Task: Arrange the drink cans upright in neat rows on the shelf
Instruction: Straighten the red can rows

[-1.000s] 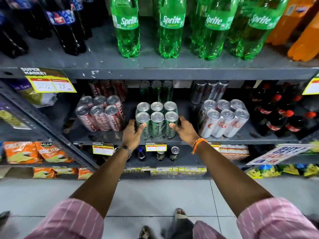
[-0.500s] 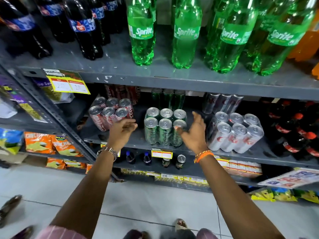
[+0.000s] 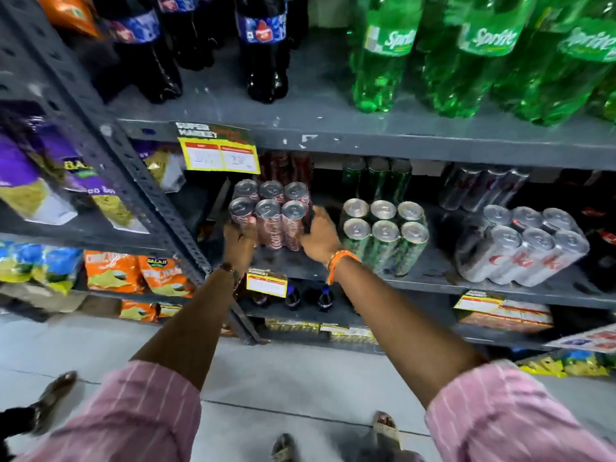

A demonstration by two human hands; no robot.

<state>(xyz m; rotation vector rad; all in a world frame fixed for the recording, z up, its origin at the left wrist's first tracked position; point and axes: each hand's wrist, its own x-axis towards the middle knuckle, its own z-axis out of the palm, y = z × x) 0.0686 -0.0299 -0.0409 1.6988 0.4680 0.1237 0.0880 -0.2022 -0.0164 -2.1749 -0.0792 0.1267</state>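
Observation:
Several red cans (image 3: 270, 213) stand upright in a block at the left of the grey middle shelf (image 3: 433, 278). My left hand (image 3: 240, 241) presses against the block's left front can. My right hand (image 3: 319, 235) grips its right side, fingers curled round the right front can. To the right stands a block of green cans (image 3: 385, 236), upright in two rows. Farther right, a block of silver cans (image 3: 530, 250) leans forward. More cans stand in the dark at the back of the shelf.
Large dark cola bottles (image 3: 263, 48) and green Sprite bottles (image 3: 386, 51) fill the shelf above. A slanted grey upright (image 3: 110, 155) borders the cans on the left, with snack bags (image 3: 133, 271) beyond it. A yellow price tag (image 3: 218, 151) hangs over the red cans. Small bottles (image 3: 325, 300) sit below.
Both hands left the green cans and moved left onto the red cans, closing on either side of that block. The view swung left and closer to the shelf.

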